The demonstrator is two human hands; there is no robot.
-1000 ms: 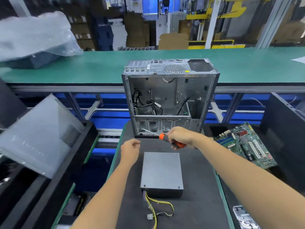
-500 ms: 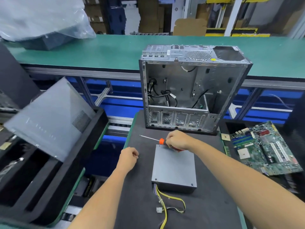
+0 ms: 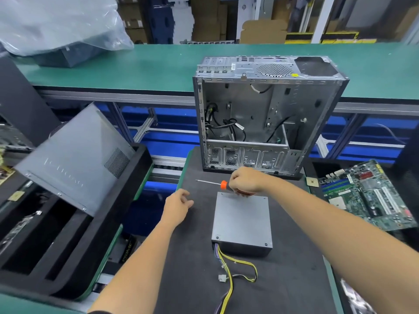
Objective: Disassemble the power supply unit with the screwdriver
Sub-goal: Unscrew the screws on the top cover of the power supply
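Power supply unit: the grey metal box (image 3: 242, 220) lies flat on the dark mat of the counter (image 3: 294, 279), right in front of the person, lid up, with small screws showing at its corners.
Cables: a bundle of yellow, black and purple wires (image 3: 231, 273) trails out of the box's near side and loops over the mat, ending in a white plug.
Right hand: the right hand (image 3: 246, 181) hangs over the far edge of the box, fingers wrapped tight round the handle of the screwdriver.
Screwdriver: the screwdriver (image 3: 216, 183) lies about level, orange collar just clear of the fist, thin shaft pointing left over the mat, its tip touching nothing.
Left hand: the left hand (image 3: 178, 206) hovers left of the box, apart from it, fingers loosely bent and holding nothing.
Computer case: an open, stripped case (image 3: 267, 114) stands upright at the far end of the mat, loose black leads inside.
Motherboard: a green board (image 3: 367, 196) lies off to the right.
Side panel: a grey panel (image 3: 74, 159) leans in a black bin (image 3: 95, 252) on the left.
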